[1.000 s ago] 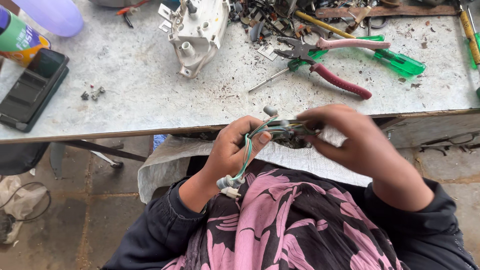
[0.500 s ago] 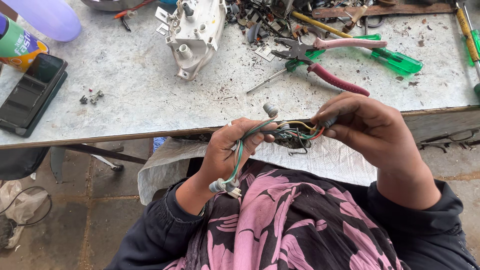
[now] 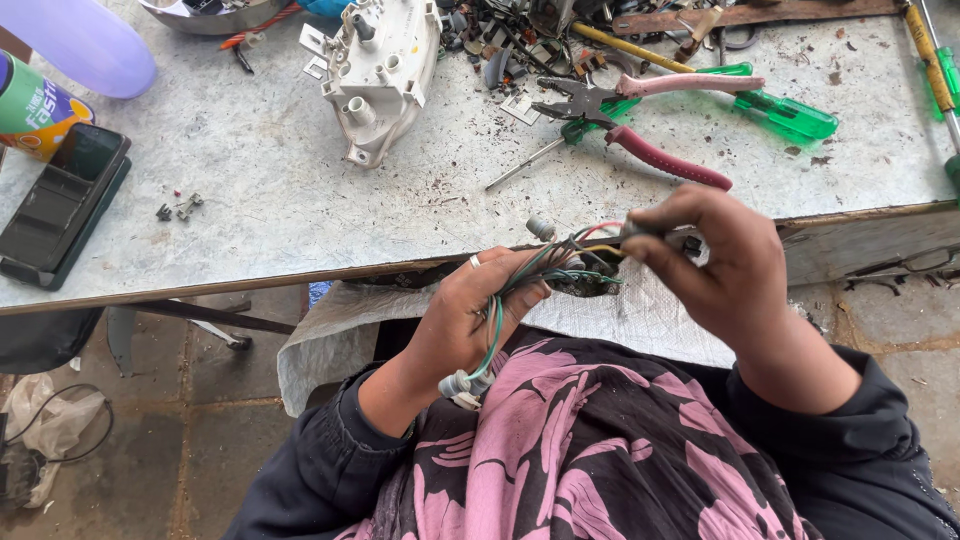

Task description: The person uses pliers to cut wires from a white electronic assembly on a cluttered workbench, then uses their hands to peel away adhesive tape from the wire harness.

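Both hands are raised over the lap at the counter edge: the left hand curls shut around a wire bundle, and the right hand pinches its far end, wrist bent.

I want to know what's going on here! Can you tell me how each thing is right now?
Left hand: closed around the wire bundle.
Right hand: pinching one end of the bundle.
Wire bundle: held up, green wires hanging down.
Pink-handled pliers: lying on the table, handles spread.
Green screwdriver: lying flat.
Phone: screen dark.
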